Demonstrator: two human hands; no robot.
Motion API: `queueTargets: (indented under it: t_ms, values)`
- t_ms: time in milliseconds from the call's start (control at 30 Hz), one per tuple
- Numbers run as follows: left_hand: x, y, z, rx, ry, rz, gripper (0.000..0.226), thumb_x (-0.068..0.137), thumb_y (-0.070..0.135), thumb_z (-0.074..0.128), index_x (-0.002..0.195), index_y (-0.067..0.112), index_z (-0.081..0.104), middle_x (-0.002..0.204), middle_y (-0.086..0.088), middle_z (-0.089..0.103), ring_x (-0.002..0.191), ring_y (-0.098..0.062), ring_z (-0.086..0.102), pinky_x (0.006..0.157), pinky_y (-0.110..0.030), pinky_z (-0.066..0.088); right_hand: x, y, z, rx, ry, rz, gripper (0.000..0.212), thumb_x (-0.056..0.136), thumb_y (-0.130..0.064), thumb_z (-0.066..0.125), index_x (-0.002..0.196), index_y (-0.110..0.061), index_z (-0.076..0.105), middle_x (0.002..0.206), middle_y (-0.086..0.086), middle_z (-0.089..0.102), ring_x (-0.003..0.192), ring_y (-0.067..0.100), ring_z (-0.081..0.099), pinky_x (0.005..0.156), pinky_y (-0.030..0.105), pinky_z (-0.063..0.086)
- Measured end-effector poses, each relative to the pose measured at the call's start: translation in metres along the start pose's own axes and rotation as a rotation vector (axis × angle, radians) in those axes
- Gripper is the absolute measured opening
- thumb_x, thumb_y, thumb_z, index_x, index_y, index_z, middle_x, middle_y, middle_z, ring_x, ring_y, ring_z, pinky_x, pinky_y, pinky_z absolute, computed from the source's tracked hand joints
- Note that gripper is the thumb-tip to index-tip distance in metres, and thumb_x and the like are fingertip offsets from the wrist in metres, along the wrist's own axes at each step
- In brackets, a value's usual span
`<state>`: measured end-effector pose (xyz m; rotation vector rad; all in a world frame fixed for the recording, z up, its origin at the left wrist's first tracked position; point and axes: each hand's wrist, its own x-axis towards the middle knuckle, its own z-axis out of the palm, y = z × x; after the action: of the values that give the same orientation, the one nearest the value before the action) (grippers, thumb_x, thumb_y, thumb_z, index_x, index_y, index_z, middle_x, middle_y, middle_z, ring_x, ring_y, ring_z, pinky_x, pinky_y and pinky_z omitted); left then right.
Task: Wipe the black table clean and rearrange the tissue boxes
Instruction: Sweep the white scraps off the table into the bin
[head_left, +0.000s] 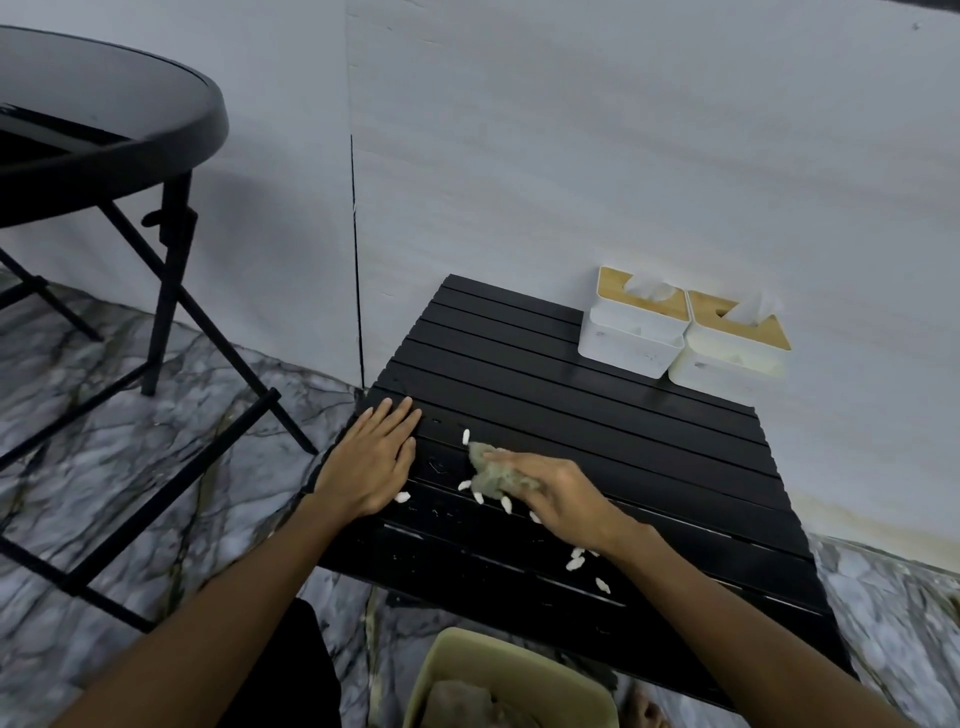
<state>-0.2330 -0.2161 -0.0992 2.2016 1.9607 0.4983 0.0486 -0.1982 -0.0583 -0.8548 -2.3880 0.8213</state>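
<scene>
Black table (571, 415), slats crosswise: right hand (561, 499) grips cloth (485, 475); left hand (371, 462) flat, unclenched.

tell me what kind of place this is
Likely an indoor room in a home, though it could be a staged set: a marble-patterned floor, a low black slatted table against a plain white wall, and a round black folding table beside it.

You have two tissue boxes (631, 340) (724, 361) at the far right of one black slatted table (519, 364). Count one crumpled cloth (488, 470), roughly ten white scraps (466, 436), one round table (156, 140) far left, and one beige bin (467, 636) near you.
</scene>
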Motion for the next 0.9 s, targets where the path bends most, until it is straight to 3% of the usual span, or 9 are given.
queueTargets:
  t_ms: [67,133,167,267,367,467,667,800,900]
  values:
    - [-0.001,0.001,0.000,0.000,0.004,0.002,0.076,0.089,0.053,-0.001,0.152,0.019,0.023,0.161,0.006,0.013,0.149,-0.011,0.003,0.121,-0.031,0.002,-0.006,-0.006,-0.012,0.154,0.176,0.117,0.024,0.103,-0.010,0.055,0.117,-0.021,0.071,0.103,-0.020,0.074,0.096,0.000,0.070,0.085,0.019,0.054]
    - [-0.001,0.001,0.000,-0.003,0.008,0.004,0.075,0.090,0.052,0.000,0.152,0.019,0.024,0.161,0.005,0.014,0.149,-0.011,0.003,0.121,-0.031,0.001,-0.003,0.002,-0.025,0.202,0.372,0.314,0.020,0.105,-0.023,0.053,0.114,-0.031,0.068,0.065,-0.012,0.067,0.051,0.010,0.062,0.052,0.031,0.056]
    - [-0.002,0.001,0.000,-0.006,0.009,0.003,0.075,0.090,0.052,0.000,0.152,0.019,0.024,0.161,0.005,0.014,0.149,-0.011,0.003,0.121,-0.030,0.001,0.001,0.013,-0.032,0.148,0.458,0.393,0.020,0.105,-0.030,0.050,0.116,-0.029,0.067,0.059,-0.007,0.063,0.044,0.016,0.057,0.046,0.037,0.055]
    - [-0.003,0.002,-0.001,-0.009,0.016,-0.003,0.075,0.090,0.052,-0.001,0.153,0.019,0.023,0.161,0.005,0.014,0.149,-0.010,0.003,0.121,-0.029,0.000,0.021,0.056,-0.043,-0.095,0.587,0.550,0.017,0.107,-0.032,0.045,0.109,-0.026,0.061,0.081,0.002,0.068,0.064,0.021,0.063,0.065,0.046,0.057]
    - [-0.003,0.004,-0.002,-0.027,0.030,-0.020,0.075,0.090,0.051,0.000,0.152,0.018,0.025,0.161,0.005,0.016,0.149,-0.010,0.005,0.121,-0.028,0.000,0.049,0.077,-0.028,-0.237,0.500,0.562,0.013,0.106,-0.025,0.045,0.099,-0.026,0.055,0.108,0.010,0.065,0.094,0.033,0.061,0.073,0.039,0.048]
    - [-0.003,0.004,-0.003,-0.035,0.046,-0.024,0.072,0.092,0.049,0.004,0.152,0.017,0.027,0.160,0.004,0.019,0.149,-0.012,0.008,0.121,-0.029,0.002,0.085,0.068,0.000,-0.273,0.340,0.437,0.020,0.104,-0.022,0.049,0.120,-0.014,0.058,0.129,0.010,0.059,0.116,0.034,0.056,0.086,0.041,0.047]
    - [-0.007,0.001,-0.003,-0.009,0.058,-0.070,0.062,0.098,0.043,0.016,0.152,0.014,0.024,0.161,0.001,0.017,0.149,-0.014,0.007,0.118,-0.024,-0.005,0.099,0.013,0.035,-0.166,-0.073,0.100,0.043,0.106,-0.030,0.048,0.149,-0.023,0.045,0.156,-0.003,0.044,0.146,0.016,0.038,0.116,0.041,0.038]
    - [-0.016,-0.009,-0.005,-0.005,0.042,-0.034,0.071,0.094,0.051,0.004,0.154,0.016,0.019,0.162,0.003,0.012,0.149,-0.011,0.001,0.116,-0.021,-0.009,0.070,-0.004,0.028,-0.037,-0.137,-0.086,0.035,0.104,-0.016,0.054,0.139,-0.017,0.058,0.148,-0.008,0.054,0.141,0.004,0.044,0.115,0.029,0.039]
    - [-0.024,-0.014,-0.009,-0.011,0.048,-0.006,0.073,0.092,0.052,0.002,0.154,0.017,0.019,0.161,0.005,0.010,0.148,-0.009,-0.001,0.115,-0.018,-0.012,0.059,-0.013,0.012,0.178,0.093,0.044,0.027,0.103,-0.008,0.055,0.113,-0.029,0.069,0.104,-0.029,0.072,0.096,-0.004,0.070,0.084,0.014,0.053]
